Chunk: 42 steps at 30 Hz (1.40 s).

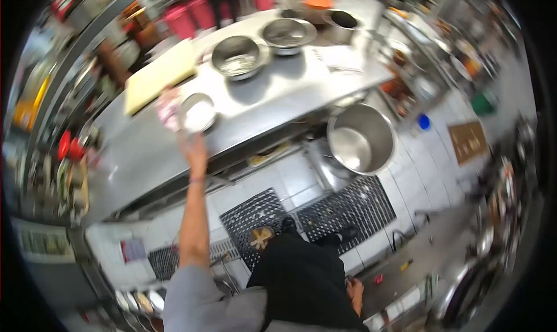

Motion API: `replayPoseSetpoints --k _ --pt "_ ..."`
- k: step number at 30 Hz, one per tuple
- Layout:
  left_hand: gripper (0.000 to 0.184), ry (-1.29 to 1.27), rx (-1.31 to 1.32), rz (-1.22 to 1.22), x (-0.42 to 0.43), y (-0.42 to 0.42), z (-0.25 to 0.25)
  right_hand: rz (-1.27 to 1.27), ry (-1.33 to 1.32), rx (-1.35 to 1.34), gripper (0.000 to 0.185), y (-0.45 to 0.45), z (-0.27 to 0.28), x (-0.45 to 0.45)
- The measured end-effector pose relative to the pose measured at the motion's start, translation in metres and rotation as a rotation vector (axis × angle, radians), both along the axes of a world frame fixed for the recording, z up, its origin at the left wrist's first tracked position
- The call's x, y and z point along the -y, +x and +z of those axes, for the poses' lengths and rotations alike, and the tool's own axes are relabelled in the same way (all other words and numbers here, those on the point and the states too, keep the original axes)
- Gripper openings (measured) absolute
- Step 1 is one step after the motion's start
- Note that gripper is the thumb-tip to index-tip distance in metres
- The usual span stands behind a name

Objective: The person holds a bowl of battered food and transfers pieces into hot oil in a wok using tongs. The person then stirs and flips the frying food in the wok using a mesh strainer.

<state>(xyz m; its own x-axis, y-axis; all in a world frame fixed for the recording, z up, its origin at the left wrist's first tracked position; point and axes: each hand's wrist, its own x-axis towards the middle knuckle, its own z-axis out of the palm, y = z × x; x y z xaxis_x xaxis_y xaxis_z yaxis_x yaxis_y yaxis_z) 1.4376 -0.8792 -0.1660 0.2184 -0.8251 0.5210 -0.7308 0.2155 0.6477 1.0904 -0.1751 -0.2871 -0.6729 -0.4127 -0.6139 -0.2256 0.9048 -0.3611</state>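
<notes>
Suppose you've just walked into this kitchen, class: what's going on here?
The person's left hand is stretched out to a small round metal bowl of something white on the long steel counter; blur hides whether they touch. The right hand is low beside the black garment, its grip unclear. Also on the counter are a pale yellow rectangular board and two larger round metal bowls.

A silver steel worktop (136, 158) carries a pale-yellow cutting board (160, 77), a blurred pink-and-white bundle (169, 108) and a small bowl (200, 99), white inside. Beyond the worktop stand bright-pink containers (181, 21); below it lie black floor mats (354, 207) patterned with holes.
</notes>
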Motion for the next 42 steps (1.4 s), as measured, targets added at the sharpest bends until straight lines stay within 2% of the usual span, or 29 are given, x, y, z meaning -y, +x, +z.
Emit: replayPoseSetpoints --k 1,2,3,4,5,7,8,9,10,11,12,15,17,18,19,21,23,25,27,29,31,33,36,42 --pt "0.047 0.329 0.502 -0.053 -0.008 0.017 0.004 0.014 -0.08 -0.044 0.025 0.001 -0.015 -0.006" --pt "0.039 0.512 1.004 -0.221 -0.015 0.034 0.005 0.094 -0.041 -0.098 0.028 0.001 -0.01 -0.001" --pt "0.032 0.317 0.038 -0.385 -0.018 0.056 -0.042 0.088 -0.143 -0.148 0.029 0.004 -0.009 0.003" --pt "0.035 0.288 -0.017 -0.437 -0.009 0.064 -0.051 0.074 -0.189 -0.109 0.028 0.002 0.007 0.013" --pt "0.038 0.329 -0.178 -0.498 -0.002 0.076 -0.048 0.084 -0.141 -0.133 0.028 -0.002 0.019 0.028" --pt "0.044 0.459 -0.691 -0.64 0.012 0.085 -0.048 0.046 -0.198 -0.065 0.025 -0.018 0.033 0.044" --pt "0.048 0.511 -0.975 -0.712 0.015 0.093 -0.047 0.045 -0.237 -0.123 0.027 -0.024 0.047 0.052" --pt "0.047 0.312 -0.155 -0.734 0.057 0.123 -0.085 0.01 -0.313 -0.212 0.029 -0.028 0.045 0.055" --pt "0.048 0.301 0.112 -0.628 0.022 0.103 -0.046 -0.054 -0.339 -0.183 0.03 -0.034 0.054 0.061" --pt "0.043 0.15 0.513 -0.449 0.059 0.097 -0.06 -0.102 -0.36 -0.213 0.03 -0.04 0.061 0.059" --pt "0.041 0.158 0.583 -0.34 0.044 0.103 -0.049 -0.099 -0.374 -0.229 0.031 -0.047 0.067 0.062" --pt "0.035 0.216 0.628 -0.293 0.018 0.063 -0.034 -0.209 -0.465 -0.266 0.031 -0.065 0.091 0.055" --pt "0.032 0.282 0.624 -0.335 0.004 0.027 -0.035 -0.334 -0.542 -0.283 0.031 -0.083 0.11 0.043" --pt "0.03 0.346 0.561 -0.382 -0.003 0.008 -0.036 -0.342 -0.545 -0.376 0.029 -0.092 0.114 0.034" --pt "0.029 0.463 0.421 -0.442 -0.009 -0.014 -0.039 -0.392 -0.555 -0.443 0.027 -0.102 0.106 0.022" --pt "0.027 0.833 -0.203 -0.475 -0.026 -0.071 -0.041 -0.542 -0.532 -0.515 0.025 -0.125 0.142 0.002" --pt "0.027 1.188 -0.84 -0.494 -0.062 -0.167 -0.037 -0.69 -0.534 -0.579 0.023 -0.147 0.155 -0.025" --pt "0.025 1.325 -0.681 -0.47 -0.106 -0.259 -0.039 -0.788 -0.496 -0.653 0.022 -0.166 0.157 -0.052" --pt "0.022 1.353 -0.619 -0.552 -0.189 -0.352 -0.012 -0.852 -0.464 -0.728 0.023 -0.178 0.165 -0.073" --pt "0.022 1.47 -0.578 -0.676 -0.252 -0.424 0.005 -0.926 -0.432 -0.681 0.022 -0.183 0.172 -0.091" --pt "0.021 1.501 -0.382 -0.774 -0.299 -0.477 0.011 -0.979 -0.389 -0.644 0.022 -0.184 0.173 -0.106" --pt "0.016 1.517 -0.313 -0.969 -0.354 -0.513 0.042 -1.015 -0.386 -0.67 0.022 -0.186 0.162 -0.117" --pt "0.014 1.598 -0.217 -1.131 -0.395 -0.553 0.059 -1.082 -0.38 -0.68 0.021 -0.189 0.157 -0.125" --pt "0.012 1.556 0.016 -1.372 -0.452 -0.623 0.098 -1.21 -0.37 -0.68 0.017 -0.197 0.163 -0.126"
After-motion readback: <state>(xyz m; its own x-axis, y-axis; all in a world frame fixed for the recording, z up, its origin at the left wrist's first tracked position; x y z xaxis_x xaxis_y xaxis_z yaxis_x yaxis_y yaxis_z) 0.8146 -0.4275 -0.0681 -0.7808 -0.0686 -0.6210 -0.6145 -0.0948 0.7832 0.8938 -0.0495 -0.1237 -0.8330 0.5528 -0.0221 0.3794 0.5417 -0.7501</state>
